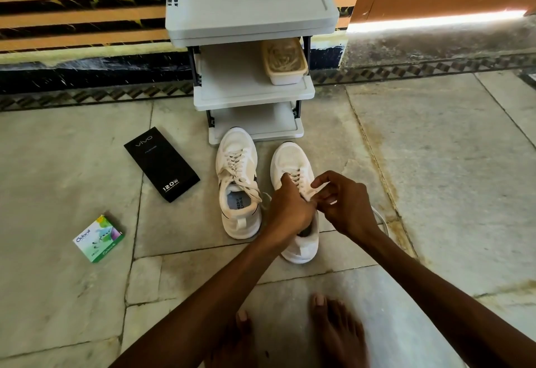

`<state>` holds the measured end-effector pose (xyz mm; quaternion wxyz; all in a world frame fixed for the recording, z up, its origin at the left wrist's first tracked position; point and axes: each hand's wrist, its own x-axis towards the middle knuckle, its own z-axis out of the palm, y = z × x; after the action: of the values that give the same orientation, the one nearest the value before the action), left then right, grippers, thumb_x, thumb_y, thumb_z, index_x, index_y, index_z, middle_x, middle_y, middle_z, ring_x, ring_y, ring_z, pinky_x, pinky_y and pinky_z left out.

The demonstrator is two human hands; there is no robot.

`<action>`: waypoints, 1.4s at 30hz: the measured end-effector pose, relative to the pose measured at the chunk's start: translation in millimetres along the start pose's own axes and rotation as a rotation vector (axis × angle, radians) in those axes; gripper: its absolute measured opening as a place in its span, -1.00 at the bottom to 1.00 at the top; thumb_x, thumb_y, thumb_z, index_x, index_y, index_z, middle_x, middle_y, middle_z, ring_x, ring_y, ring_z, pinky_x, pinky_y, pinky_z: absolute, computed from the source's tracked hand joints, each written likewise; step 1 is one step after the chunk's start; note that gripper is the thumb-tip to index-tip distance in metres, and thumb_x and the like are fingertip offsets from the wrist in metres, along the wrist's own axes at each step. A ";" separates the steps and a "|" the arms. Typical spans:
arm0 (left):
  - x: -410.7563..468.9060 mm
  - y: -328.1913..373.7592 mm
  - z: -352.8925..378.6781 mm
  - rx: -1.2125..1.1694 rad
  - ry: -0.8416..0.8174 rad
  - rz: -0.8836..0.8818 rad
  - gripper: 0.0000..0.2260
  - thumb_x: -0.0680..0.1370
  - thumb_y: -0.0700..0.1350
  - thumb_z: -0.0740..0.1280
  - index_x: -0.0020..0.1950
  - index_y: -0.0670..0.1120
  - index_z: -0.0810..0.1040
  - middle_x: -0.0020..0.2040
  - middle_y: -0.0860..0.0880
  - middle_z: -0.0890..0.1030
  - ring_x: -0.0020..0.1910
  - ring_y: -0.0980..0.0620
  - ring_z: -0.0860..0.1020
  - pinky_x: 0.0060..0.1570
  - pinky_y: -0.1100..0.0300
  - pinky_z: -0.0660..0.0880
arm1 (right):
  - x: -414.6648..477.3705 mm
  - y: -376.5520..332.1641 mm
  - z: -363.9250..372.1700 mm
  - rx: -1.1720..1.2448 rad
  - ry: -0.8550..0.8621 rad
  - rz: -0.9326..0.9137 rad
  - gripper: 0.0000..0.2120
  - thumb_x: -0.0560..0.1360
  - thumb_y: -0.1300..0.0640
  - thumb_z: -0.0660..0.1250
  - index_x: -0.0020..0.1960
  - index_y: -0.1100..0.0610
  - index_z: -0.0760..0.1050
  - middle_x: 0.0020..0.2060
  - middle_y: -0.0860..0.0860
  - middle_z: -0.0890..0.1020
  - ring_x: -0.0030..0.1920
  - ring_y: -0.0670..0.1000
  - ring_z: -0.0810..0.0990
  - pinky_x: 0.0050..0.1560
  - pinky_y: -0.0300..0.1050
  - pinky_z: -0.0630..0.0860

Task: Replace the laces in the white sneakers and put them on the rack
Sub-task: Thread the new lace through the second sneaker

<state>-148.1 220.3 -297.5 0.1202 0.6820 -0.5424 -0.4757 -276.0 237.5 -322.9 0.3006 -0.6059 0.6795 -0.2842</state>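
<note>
Two white sneakers stand on the floor in front of a grey rack [252, 92], toes toward it. The left sneaker [236, 182] is laced, its lace ends loose over the opening. My left hand [287, 211] lies over the right sneaker [293, 164], fingers curled at the lace rows on its left side. My right hand [339, 202] pinches the laces at the tongue from the right side. A loose white lace [381, 219] trails on the floor behind my right wrist. The right sneaker's opening is mostly hidden by my hands.
A lidded plastic box [285, 61] holding pale laces sits on the rack's middle shelf. A black phone box [161, 163] and a small green carton [99, 238] lie on the stone floor at the left. My bare feet [333, 327] are at the bottom edge.
</note>
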 end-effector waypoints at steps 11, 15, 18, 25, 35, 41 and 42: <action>9.0 -3.2 -11.7 -0.437 -0.261 -0.153 -0.42 0.51 -0.27 0.33 0.45 0.00 0.16 0.22 -0.19 0.55 0.13 -0.09 0.55 0.03 0.11 0.53 | 8.2 3.5 7.8 0.110 0.004 0.058 -0.75 0.34 0.31 0.52 -0.08 0.04 0.59 -0.34 -0.11 0.66 -0.31 -0.14 0.63 -0.18 -0.25 0.55; 0.0 -7.7 -15.4 0.027 -0.327 0.123 -0.33 0.46 -0.17 0.36 0.46 0.14 0.10 -0.05 -0.11 0.68 -0.11 -0.04 0.65 0.04 0.01 0.58 | 8.1 5.2 16.1 0.194 0.001 0.122 -0.76 0.40 0.35 0.44 -0.06 0.05 0.54 -0.29 -0.03 0.67 -0.25 0.01 0.63 -0.19 -0.15 0.54; -1.3 -1.4 -27.5 0.266 -0.130 0.427 -0.51 0.52 -0.13 0.35 0.39 0.11 0.30 -0.04 -0.05 0.61 -0.09 -0.05 0.60 -0.13 0.17 0.44 | 6.4 7.3 17.8 0.298 -0.001 0.164 -0.77 0.43 0.36 0.41 -0.04 0.08 0.49 -0.26 0.06 0.67 -0.24 0.11 0.60 -0.13 -0.05 0.56; 28.4 -23.0 -42.2 0.373 -0.047 0.531 -0.61 0.36 -0.22 0.51 0.16 0.01 0.58 -0.09 0.10 0.49 -0.05 0.04 0.53 -0.03 0.09 0.50 | 4.7 6.9 16.1 0.446 -0.008 0.274 -0.78 0.44 0.37 0.42 -0.08 0.12 0.46 -0.21 0.18 0.66 -0.21 0.08 0.61 -0.08 0.13 0.59; 37.6 -36.0 -31.1 0.288 0.008 0.475 -0.72 0.33 -0.25 0.52 -0.01 -0.01 0.65 -0.14 0.12 0.52 -0.21 0.19 0.48 -0.30 0.45 0.30 | 14.0 -26.8 -15.5 0.685 -0.089 0.405 -0.71 0.49 0.51 0.25 -0.09 0.13 0.34 -0.32 0.09 0.60 -0.34 0.04 0.51 -0.30 -0.16 0.51; 32.7 -35.3 -27.1 0.316 0.038 0.478 -0.75 0.38 -0.21 0.51 0.03 -0.03 0.65 -0.01 0.08 0.59 -0.12 0.16 0.53 -0.19 0.39 0.39 | 32.2 -83.0 -96.1 1.531 -0.246 0.281 -0.73 0.31 0.45 0.20 -0.18 0.10 0.34 -0.26 0.04 0.55 -0.31 -0.07 0.46 -0.25 -0.24 0.46; 32.6 -34.0 -27.6 0.334 0.051 0.481 -0.77 0.39 -0.18 0.51 0.02 -0.02 0.65 0.01 0.07 0.60 -0.09 0.12 0.56 -0.13 0.30 0.44 | 32.4 -89.4 -105.4 1.511 -0.260 0.200 -0.75 0.31 0.40 0.22 -0.17 0.08 0.34 -0.25 0.00 0.54 -0.29 -0.08 0.42 -0.18 -0.21 0.43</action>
<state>-106.7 195.8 -323.2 0.1289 0.5560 -0.7561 -0.3204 -299.8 198.3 -188.5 0.7342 -0.2006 0.3118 -0.5688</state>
